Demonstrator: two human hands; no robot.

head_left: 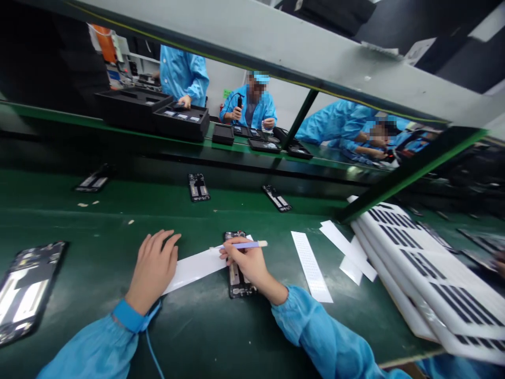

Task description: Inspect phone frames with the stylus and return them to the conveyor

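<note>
Centrally, a black phone chassis (240,287) is laid on the green bench (221,342), partly covered by the right hand (249,261). A purple stick (245,245) with a pale tip is gripped in that hand, its thumb and fingers closed about the shaft, the tip pointed to the right. Beside the chassis, a white strip (197,271) is stretched slantwise between the two hands, its upper end reaching the chassis near the right fingertips. At its lower end the left hand (154,267) is placed palm down, fingers slightly spread and bent; whether the strip is pressed by it cannot be told. A blue band (130,316) is worn on the left wrist. To the right, a printed sheet (311,266) is set down, followed by overlapping white strips (349,250) and stacked white trays (420,263). Another chassis (29,292) is seen at far left. Farther back, black boxes (181,122) are lined up on a ledge, behind which blue-clad co-workers (248,108) are seen.
</note>
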